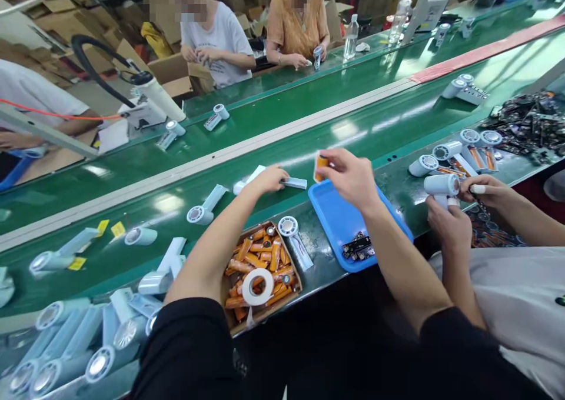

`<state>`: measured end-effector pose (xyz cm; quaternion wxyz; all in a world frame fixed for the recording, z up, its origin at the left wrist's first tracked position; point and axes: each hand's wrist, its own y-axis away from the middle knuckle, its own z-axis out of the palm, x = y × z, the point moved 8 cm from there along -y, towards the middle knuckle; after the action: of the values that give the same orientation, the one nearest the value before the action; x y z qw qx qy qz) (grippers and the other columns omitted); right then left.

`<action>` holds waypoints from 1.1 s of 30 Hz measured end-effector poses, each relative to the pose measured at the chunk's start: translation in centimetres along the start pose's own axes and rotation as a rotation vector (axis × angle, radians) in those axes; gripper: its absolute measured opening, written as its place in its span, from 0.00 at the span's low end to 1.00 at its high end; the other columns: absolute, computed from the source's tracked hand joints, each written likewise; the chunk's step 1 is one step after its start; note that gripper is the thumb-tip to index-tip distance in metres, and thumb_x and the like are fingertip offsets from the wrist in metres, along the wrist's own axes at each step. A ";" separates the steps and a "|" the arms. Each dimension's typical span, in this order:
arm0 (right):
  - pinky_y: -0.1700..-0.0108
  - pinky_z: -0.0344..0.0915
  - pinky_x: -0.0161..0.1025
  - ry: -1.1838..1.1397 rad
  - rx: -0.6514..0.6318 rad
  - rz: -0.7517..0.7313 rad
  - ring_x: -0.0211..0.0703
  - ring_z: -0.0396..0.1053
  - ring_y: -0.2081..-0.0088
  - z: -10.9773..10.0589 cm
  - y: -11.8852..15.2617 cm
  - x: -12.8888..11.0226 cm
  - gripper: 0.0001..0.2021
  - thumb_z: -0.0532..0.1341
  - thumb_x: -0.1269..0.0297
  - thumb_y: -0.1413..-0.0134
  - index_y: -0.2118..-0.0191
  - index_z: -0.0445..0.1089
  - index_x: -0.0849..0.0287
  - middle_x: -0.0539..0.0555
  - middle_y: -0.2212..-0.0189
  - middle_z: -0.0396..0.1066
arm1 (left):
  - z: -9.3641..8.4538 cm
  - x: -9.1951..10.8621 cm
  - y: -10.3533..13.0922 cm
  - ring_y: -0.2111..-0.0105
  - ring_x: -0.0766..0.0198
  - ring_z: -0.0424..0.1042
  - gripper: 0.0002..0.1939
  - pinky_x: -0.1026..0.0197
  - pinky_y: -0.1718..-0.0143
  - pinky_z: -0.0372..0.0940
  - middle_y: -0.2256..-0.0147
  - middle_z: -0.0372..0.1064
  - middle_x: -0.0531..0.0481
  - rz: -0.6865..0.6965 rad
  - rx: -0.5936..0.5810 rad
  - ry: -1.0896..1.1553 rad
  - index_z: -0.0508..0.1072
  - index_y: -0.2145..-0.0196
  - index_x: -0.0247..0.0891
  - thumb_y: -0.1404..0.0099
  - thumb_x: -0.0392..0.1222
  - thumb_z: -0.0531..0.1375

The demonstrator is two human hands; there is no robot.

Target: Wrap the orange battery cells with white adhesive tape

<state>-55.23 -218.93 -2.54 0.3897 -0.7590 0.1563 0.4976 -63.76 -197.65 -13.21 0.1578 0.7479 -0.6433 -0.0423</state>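
My left hand (270, 180) reaches over the belt, its fingers closed at the end of a pale blue handle piece (295, 183). Another pale blue housing (248, 180) is partly hidden behind that wrist. Above the far edge of a blue tray (329, 226), my right hand (353, 176) pinches an orange battery with a white edge (322, 167). Dark circuit boards (358, 246) lie in the tray. Between my arms, a cardboard box (296, 288) holds many orange-wrapped batteries (260, 257) and a roll of white tape (258, 287). A pale blue fan-like housing (296, 241) lies beside the box.
Pale blue housings (66, 347) are heaped at lower left; more lie along the green belt (344, 130). At right, a co-worker's hands (450, 217) hold a housing, near piled circuit boards (529, 123). Other people sit across the belt, by a water bottle (351, 38).
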 end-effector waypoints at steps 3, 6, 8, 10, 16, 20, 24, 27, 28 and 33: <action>0.52 0.77 0.41 0.150 -0.314 0.023 0.44 0.81 0.59 6.4 -4.4 4.8 0.15 0.70 0.67 0.47 0.52 0.80 0.53 0.48 0.64 0.82 | -0.2 -1.3 -0.4 0.57 0.64 0.73 0.09 0.63 0.51 0.66 0.56 0.80 0.51 -0.054 0.065 0.155 0.81 0.56 0.37 0.29 0.40 0.61; 0.54 0.75 0.40 0.373 -0.466 0.025 0.44 0.81 0.61 9.7 -5.2 8.9 0.15 0.68 0.68 0.45 0.52 0.79 0.54 0.48 0.66 0.83 | -0.6 -2.1 -0.9 0.61 0.63 0.72 0.14 0.62 0.59 0.65 0.59 0.80 0.50 -0.148 0.179 0.259 0.79 0.52 0.36 0.26 0.44 0.57; 0.55 0.73 0.38 0.481 -0.487 0.019 0.45 0.81 0.61 10.3 -5.0 10.2 0.14 0.68 0.68 0.44 0.51 0.79 0.54 0.50 0.65 0.83 | -0.7 -2.1 -1.1 0.60 0.61 0.73 0.13 0.62 0.59 0.64 0.58 0.80 0.49 -0.190 0.234 0.293 0.79 0.54 0.37 0.27 0.44 0.59; 0.56 0.72 0.37 0.551 -0.526 -0.017 0.46 0.81 0.61 10.6 -4.7 10.5 0.15 0.67 0.66 0.43 0.50 0.80 0.53 0.50 0.63 0.84 | -0.7 -2.1 -1.3 0.58 0.58 0.74 0.11 0.61 0.59 0.64 0.57 0.80 0.47 -0.222 0.267 0.318 0.80 0.55 0.38 0.29 0.43 0.60; 0.56 0.70 0.38 0.682 -0.551 -0.181 0.47 0.81 0.60 9.9 -3.6 9.8 0.16 0.65 0.63 0.39 0.47 0.79 0.49 0.51 0.60 0.84 | -0.7 -2.0 -1.9 0.54 0.55 0.75 0.10 0.60 0.55 0.63 0.55 0.81 0.44 -0.253 0.288 0.363 0.80 0.56 0.40 0.30 0.40 0.60; 0.57 0.72 0.38 0.565 -0.439 -0.157 0.46 0.81 0.62 8.3 -3.0 11.1 0.17 0.63 0.62 0.38 0.46 0.78 0.53 0.53 0.63 0.84 | -0.7 -1.8 -2.3 0.54 0.56 0.75 0.10 0.60 0.54 0.63 0.54 0.81 0.45 -0.248 0.287 0.383 0.80 0.55 0.40 0.31 0.40 0.60; 0.57 0.73 0.40 0.443 -0.307 -0.131 0.47 0.81 0.64 6.9 -2.7 11.8 0.18 0.63 0.58 0.38 0.46 0.77 0.57 0.54 0.63 0.83 | -0.5 -1.4 -2.9 0.54 0.56 0.74 0.10 0.60 0.54 0.63 0.53 0.80 0.45 -0.244 0.293 0.387 0.80 0.55 0.40 0.31 0.38 0.60; 0.54 0.73 0.42 0.484 -0.324 -0.116 0.48 0.80 0.62 7.0 -3.1 11.5 0.19 0.62 0.56 0.37 0.44 0.76 0.57 0.54 0.61 0.83 | -0.5 -1.2 -3.3 0.54 0.56 0.74 0.09 0.60 0.54 0.63 0.54 0.80 0.45 -0.256 0.297 0.381 0.80 0.56 0.40 0.31 0.38 0.60; 0.53 0.73 0.42 0.546 -0.378 -0.106 0.48 0.80 0.60 7.4 -3.3 11.4 0.19 0.61 0.57 0.36 0.43 0.76 0.56 0.54 0.60 0.83 | -0.4 -1.1 -3.4 0.54 0.56 0.74 0.09 0.60 0.54 0.63 0.54 0.80 0.44 -0.263 0.296 0.381 0.80 0.56 0.40 0.31 0.38 0.60; 0.53 0.69 0.45 1.030 -0.645 -0.058 0.58 0.79 0.55 8.6 -4.6 10.9 0.21 0.60 0.55 0.34 0.40 0.75 0.53 0.60 0.56 0.82 | -0.6 -0.9 -3.8 0.55 0.56 0.74 0.09 0.59 0.53 0.64 0.56 0.80 0.44 -0.276 0.308 0.406 0.80 0.57 0.39 0.31 0.38 0.61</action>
<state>-52.84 -207.91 -11.83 0.0278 -0.9859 0.1452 0.0778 -60.12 -196.23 -13.85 0.1607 0.8367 -0.4897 0.1853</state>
